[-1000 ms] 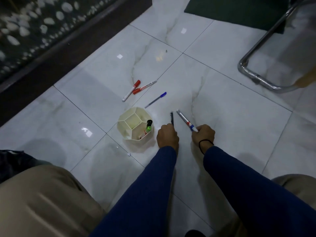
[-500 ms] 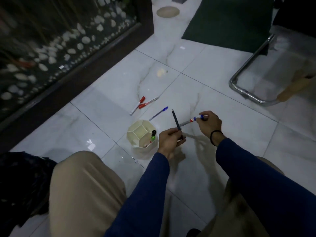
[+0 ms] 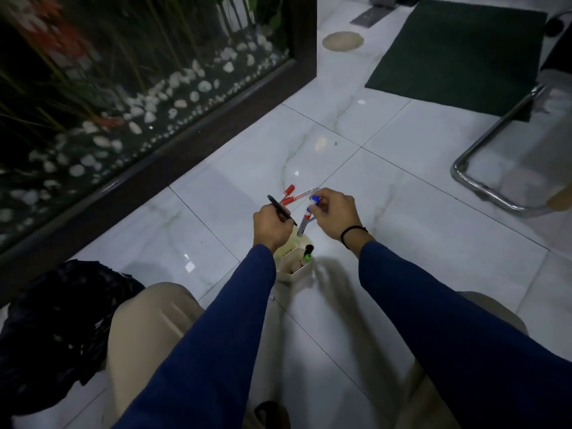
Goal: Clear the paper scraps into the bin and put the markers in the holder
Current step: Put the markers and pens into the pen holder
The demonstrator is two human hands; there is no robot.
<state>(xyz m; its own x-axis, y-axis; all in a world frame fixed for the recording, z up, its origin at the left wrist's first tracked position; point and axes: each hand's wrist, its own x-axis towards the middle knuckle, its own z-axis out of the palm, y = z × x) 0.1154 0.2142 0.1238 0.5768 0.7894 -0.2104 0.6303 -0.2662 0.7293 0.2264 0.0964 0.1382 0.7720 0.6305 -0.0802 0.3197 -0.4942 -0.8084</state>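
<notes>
**Both hands over the holder, a pen in each**

Far to the left of my hands I see a black bin bag [image 3: 58,323], crumpled and glossy, down on the floor beside my knee.

My left hand [image 3: 272,227] is curled round a slim black pen [image 3: 281,210]. The pen slants up and away to the left, its far end clear of my knuckles.

Just beyond that hand, two red markers [image 3: 289,196] lie on the floor [image 3: 216,193] side by side, with red caps and white bodies, partly hidden by my fingers.

Under and between my hands stands the holder [image 3: 295,267], a cream-coloured pot split into compartments. My left wrist covers its left part. A marker with a green band and a dark cap [image 3: 307,253] stands in the near right compartment.

My right hand [image 3: 335,213] pinches a blue-capped marker [image 3: 306,218] by its top end. Its grey-white body has a red and blue label and hangs steeply, with the low tip at the holder's far rim. I cannot tell whether the tip is inside a compartment. A black band [image 3: 353,232] circles that wrist.
</notes>
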